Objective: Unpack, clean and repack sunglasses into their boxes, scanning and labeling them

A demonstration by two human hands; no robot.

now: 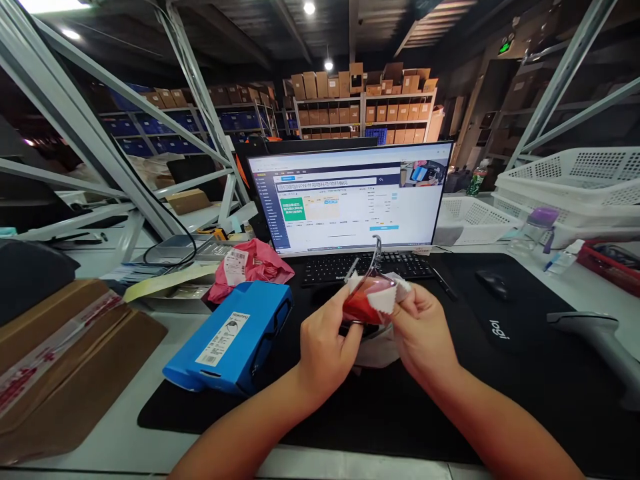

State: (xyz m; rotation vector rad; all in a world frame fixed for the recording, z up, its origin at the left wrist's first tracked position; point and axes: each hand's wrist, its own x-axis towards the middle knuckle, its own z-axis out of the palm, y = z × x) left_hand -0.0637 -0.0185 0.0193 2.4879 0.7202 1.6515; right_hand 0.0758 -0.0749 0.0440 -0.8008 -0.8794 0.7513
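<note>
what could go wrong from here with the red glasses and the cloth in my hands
1. The left hand and right hand pinch the red-lensed glasses through a small white cloth; bare fingers close to the lens might smudge it.
2. The thin clear temple arm sticks up free, so a hard squeeze or twist could bend it.
3. A slip would likely drop the glasses onto the black desk mat.

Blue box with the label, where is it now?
In the head view the blue box lies left of the left hand holding red glasses, on the edge of the black mat, the pink bag just behind.
</note>
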